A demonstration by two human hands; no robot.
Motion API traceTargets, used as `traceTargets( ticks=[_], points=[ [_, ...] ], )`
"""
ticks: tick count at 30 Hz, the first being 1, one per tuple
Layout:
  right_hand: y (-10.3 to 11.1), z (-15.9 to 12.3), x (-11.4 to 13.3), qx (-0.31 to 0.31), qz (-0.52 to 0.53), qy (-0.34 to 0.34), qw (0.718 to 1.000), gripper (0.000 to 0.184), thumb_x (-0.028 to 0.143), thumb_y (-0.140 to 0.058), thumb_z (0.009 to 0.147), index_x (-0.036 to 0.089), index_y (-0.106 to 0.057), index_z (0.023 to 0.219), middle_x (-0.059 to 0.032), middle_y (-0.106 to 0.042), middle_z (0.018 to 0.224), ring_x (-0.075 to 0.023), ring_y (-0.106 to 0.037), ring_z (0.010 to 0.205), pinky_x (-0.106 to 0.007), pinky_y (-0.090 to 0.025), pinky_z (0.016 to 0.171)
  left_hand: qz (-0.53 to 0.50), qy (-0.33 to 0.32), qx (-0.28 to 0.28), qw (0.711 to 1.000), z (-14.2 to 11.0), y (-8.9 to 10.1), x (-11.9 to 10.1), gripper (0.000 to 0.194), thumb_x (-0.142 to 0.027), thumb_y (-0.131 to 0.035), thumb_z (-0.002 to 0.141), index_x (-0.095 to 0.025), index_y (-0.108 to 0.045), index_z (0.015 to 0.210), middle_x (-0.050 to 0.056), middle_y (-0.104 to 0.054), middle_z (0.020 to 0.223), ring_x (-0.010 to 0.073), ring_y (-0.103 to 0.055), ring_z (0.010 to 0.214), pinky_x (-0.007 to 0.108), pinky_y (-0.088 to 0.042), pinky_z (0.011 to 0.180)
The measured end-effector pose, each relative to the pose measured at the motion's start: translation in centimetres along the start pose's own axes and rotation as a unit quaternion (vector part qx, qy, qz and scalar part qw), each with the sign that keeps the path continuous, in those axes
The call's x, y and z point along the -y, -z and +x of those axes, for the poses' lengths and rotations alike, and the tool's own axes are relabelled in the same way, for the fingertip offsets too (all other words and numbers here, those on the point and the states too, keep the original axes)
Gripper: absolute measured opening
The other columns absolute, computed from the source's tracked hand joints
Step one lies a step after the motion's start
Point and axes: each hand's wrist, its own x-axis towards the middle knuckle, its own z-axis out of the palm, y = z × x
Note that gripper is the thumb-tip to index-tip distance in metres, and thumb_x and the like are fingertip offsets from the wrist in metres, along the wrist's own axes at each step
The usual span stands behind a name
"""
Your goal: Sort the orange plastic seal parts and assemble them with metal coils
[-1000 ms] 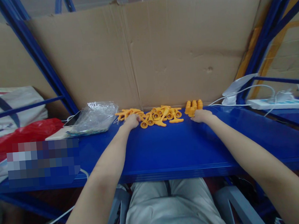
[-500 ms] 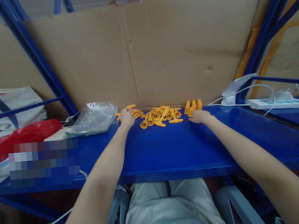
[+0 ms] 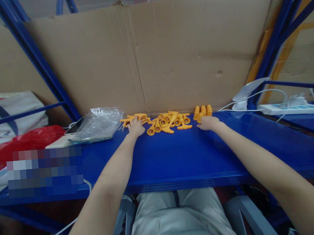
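My left hand (image 3: 136,127) rests with its fingers spread over a small pile of orange T-shaped plastic handles (image 3: 128,119) at the back of the blue shelf. Fine metal chain bits (image 3: 121,128) lie at that pile's left edge. Between my hands is a heap of orange pieces with flared, cup-like ends (image 3: 168,121). On the right, my right hand (image 3: 209,122) is closed, low against the front of several upright orange ribbed pieces (image 3: 203,111). Its fingertips point left and are partly hidden, so what they grip cannot be made out.
A cardboard sheet (image 3: 168,51) stands behind the shelf (image 3: 171,160). Left of the handles lie a clear plastic bag (image 3: 99,124) and a red bag (image 3: 25,140). A white power strip (image 3: 290,108) with cables sits at the right, near a blue upright (image 3: 273,43).
My left hand has shifted slightly right and down, and its fingers have spread. The orange handle raised at its fingertips now lies low with the pile. My right hand has barely moved.
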Motion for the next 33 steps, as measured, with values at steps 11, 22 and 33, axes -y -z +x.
traceTargets(
  ticks=[11,22,33],
  points=[
    [-1.3,-0.9,2.6,-0.145,0.046,0.093,0.984,0.047,0.023,-0.039,0.098,0.021,-0.050,0.144,-0.0168,-0.062,0.135,-0.0305,-0.063,0.119,-0.042,-0.049,0.095,-0.038,-0.023,-0.067,0.997,0.0,0.1,-0.2,0.040,-0.015,-0.055,0.078,-0.025,-0.074,0.112,0.011,-0.051,0.148,0.0396,-0.041,0.138,0.065,-0.031,0.112],
    [-1.3,-0.6,2.7,-0.157,0.046,0.066,0.984,0.030,0.019,-0.038,0.098,0.018,-0.057,0.120,-0.0156,-0.067,0.124,-0.0291,-0.064,0.111,-0.036,-0.048,0.083,-0.071,-0.118,-0.155,0.978,-1.4,2.3,-2.6,0.033,-0.011,-0.048,0.082,-0.023,-0.075,0.097,0.009,-0.058,0.142,0.0330,-0.047,0.135,0.061,-0.034,0.108],
    [-0.3,-1.0,2.1,-0.301,0.074,0.122,0.943,0.032,0.021,-0.033,0.097,0.021,-0.061,0.112,-0.0117,-0.071,0.110,-0.0288,-0.064,0.096,-0.036,-0.042,0.077,-0.067,-0.280,-0.173,0.942,-3.8,3.9,-6.0,0.056,-0.011,-0.044,0.087,-0.019,-0.050,0.142,0.013,-0.046,0.154,0.0282,-0.041,0.143,0.058,-0.023,0.118]
  ],
)
